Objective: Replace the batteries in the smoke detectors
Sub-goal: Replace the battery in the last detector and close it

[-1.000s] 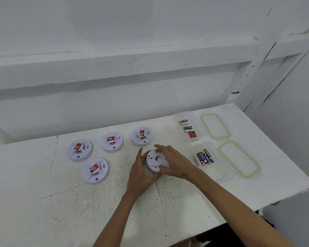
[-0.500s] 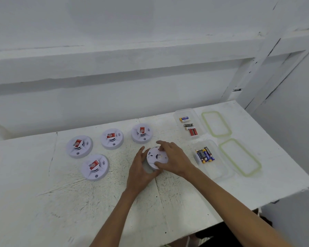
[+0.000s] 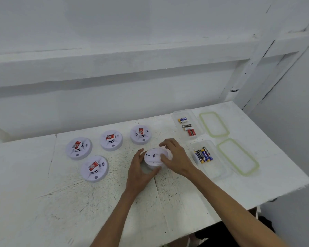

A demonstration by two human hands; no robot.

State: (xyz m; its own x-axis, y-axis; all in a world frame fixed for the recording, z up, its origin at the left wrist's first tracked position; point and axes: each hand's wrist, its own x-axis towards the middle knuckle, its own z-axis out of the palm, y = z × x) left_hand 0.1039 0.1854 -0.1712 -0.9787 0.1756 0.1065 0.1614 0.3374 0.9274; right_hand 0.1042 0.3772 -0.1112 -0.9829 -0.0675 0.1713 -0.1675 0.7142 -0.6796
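A white detector (image 3: 154,157) lies on the table (image 3: 43,202) a little right of centre, between both hands. The left hand (image 3: 141,172) cups its left and near side, with fingers and thumb curled round the rim. The right hand (image 3: 176,158) reaches over from the right, fingertips hooked on the far edge and thumb pressed on the top face, so both hands are clamped on it. The upturned side is plain white with a small dark mark; it is probably the back, though the view is too coarse to be sure. I cannot tell whether it rests flat or is tipped a little. Three detectors (image 3: 111,139) form a row behind and to the left of the hands, and a fourth detector (image 3: 94,168) lies in front of that row. Each is apart from the others and has a red label on top. Just right of the right hand a clear near box (image 3: 216,168) holds blue-and-yellow batteries (image 3: 203,154) at its far end. Behind it a clear far box (image 3: 194,120) holds a few mixed cells (image 3: 191,132). A green-rimmed near lid (image 3: 238,156) and far lid (image 3: 214,124) lie flat, each just right of its box.
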